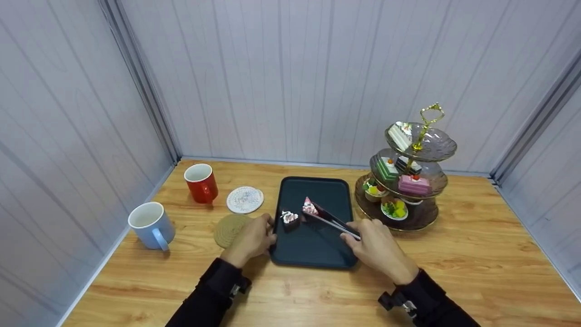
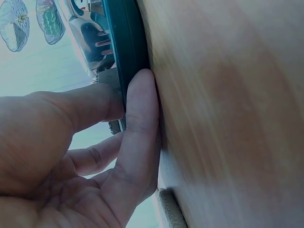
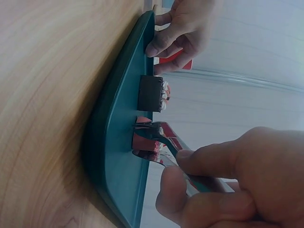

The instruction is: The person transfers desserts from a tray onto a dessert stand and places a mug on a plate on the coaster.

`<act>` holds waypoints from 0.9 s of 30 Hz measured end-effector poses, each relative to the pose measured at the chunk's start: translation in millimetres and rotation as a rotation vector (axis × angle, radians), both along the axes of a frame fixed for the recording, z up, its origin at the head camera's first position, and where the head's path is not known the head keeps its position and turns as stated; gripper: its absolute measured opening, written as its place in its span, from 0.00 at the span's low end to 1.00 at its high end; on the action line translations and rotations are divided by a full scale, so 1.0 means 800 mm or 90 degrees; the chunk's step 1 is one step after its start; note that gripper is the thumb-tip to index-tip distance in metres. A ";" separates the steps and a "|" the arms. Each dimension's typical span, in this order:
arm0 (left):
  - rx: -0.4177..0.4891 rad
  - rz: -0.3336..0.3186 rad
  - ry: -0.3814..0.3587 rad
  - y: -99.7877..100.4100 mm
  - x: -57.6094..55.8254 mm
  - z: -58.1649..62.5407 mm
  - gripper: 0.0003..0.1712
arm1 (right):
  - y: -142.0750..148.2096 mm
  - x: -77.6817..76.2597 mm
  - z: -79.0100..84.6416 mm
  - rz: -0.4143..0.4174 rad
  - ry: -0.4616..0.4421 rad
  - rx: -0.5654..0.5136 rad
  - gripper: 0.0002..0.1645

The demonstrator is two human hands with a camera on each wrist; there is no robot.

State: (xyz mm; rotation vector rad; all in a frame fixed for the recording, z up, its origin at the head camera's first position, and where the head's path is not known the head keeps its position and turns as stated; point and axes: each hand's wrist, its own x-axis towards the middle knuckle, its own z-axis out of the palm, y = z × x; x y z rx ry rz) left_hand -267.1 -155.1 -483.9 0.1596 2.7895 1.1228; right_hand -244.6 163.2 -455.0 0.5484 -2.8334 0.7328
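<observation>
My left hand (image 1: pixel 254 240) pinches the left rim of a dark green tray (image 1: pixel 317 252), thumb over the edge and fingers on the outside. In the left wrist view a fingertip lies low between the tray's side and the wood. My right hand (image 1: pixel 376 245) grips metal tongs (image 1: pixel 337 222) over the tray. The tong tips stand on either side of a pink cake slice (image 3: pixel 142 142), low at the tray's surface. Just left of it on the tray sits a chocolate cake slice (image 1: pixel 290 221) topped with white and red.
Right of the tray stands a three-tier stand (image 1: pixel 422 218) with several cakes and cups of fruit. At left are a red mug (image 1: pixel 198 184), a light blue mug (image 1: pixel 152 225), a white speckled coaster (image 1: pixel 245 200) and a woven coaster (image 1: pixel 229 229), partly behind my left hand.
</observation>
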 end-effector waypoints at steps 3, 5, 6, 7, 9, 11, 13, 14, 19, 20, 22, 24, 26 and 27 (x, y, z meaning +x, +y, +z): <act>-0.004 -0.002 0.002 0.000 0.000 0.002 0.18 | 0.002 0.003 0.005 0.001 0.003 -0.004 0.11; -0.006 0.000 0.000 0.000 0.000 0.002 0.18 | 0.004 0.005 0.009 0.000 0.006 -0.006 0.11; -0.005 0.001 0.000 0.000 0.000 0.002 0.18 | 0.005 0.005 0.011 0.000 0.006 -0.008 0.12; -0.003 0.002 -0.002 0.000 0.000 0.002 0.18 | 0.007 0.006 0.013 -0.001 0.006 -0.010 0.11; -0.008 0.002 0.004 0.000 0.000 0.001 0.17 | 0.010 0.008 0.017 -0.001 0.004 -0.016 0.11; -0.015 0.000 0.012 0.000 0.000 0.000 0.17 | 0.015 0.010 0.022 -0.002 -0.003 -0.027 0.11; -0.025 -0.004 0.021 0.000 -0.001 0.000 0.17 | 0.020 0.013 0.026 -0.003 -0.002 -0.033 0.10; -0.030 -0.005 0.025 0.000 -0.001 -0.001 0.17 | 0.022 0.014 0.029 -0.006 -0.004 -0.035 0.10; -0.030 -0.007 0.020 0.000 -0.001 -0.001 0.16 | 0.035 0.020 0.042 -0.028 -0.009 -0.056 0.14; -0.030 -0.007 0.022 0.000 -0.001 -0.001 0.16 | 0.038 0.021 0.045 -0.032 -0.009 -0.063 0.15; -0.027 -0.007 0.024 -0.001 -0.001 -0.001 0.16 | 0.043 0.024 0.052 -0.037 0.000 -0.072 0.17; -0.028 -0.008 0.033 -0.001 -0.001 -0.001 0.16 | 0.047 0.027 0.060 -0.042 0.013 -0.078 0.18; -0.033 -0.009 0.039 -0.002 -0.001 -0.002 0.16 | 0.052 0.030 0.068 -0.047 0.039 -0.078 0.18; -0.033 -0.010 0.042 -0.002 -0.001 -0.002 0.16 | 0.054 0.032 0.072 -0.049 0.052 -0.081 0.18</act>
